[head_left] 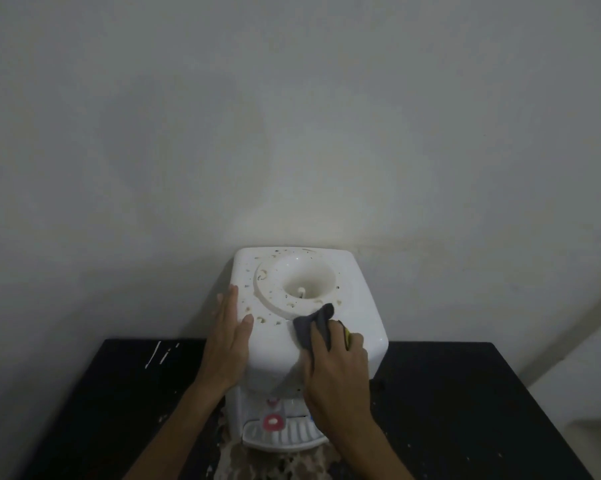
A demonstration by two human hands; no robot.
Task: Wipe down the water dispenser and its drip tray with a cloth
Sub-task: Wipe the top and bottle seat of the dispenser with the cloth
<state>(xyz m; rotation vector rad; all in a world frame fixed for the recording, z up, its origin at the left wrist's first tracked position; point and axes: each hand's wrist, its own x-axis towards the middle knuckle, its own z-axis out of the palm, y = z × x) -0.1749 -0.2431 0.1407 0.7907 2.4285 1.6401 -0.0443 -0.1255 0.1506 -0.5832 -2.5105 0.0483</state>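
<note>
Two bare hands are on the top of the white water dispenser (361, 306).

1. Left hand (231, 344): the fingers are straight and together, laid flat along the dispenser's upper left edge. The thumb rests on the top face. This hand grasps nothing.
2. Right hand (337, 372): the fingers are curled round a dark grey cloth (313, 327) and press it onto the top face. The free end of the cloth sticks out beyond the knuckles. A small yellow strip shows beside the fingers; what it belongs to cannot be told.
3. Round recess (309, 278): it lies just beyond the cloth and the right fingertips, sunk into the top face.
4. Brownish spots (261, 320): they are scattered on the top face between the two hands and around the recess rim.
5. Drip tray (292, 436): it sits at the dispenser's front base, below both hands and between the two forearms. It is ribbed and white.
6. Red tap lever (273, 423): it is directly above the tray, nearer the left forearm.
7. Black table (465, 393): it carries the dispenser and extends outward past each hand. White streaks (157, 353) mark it outboard of the left hand.
</note>
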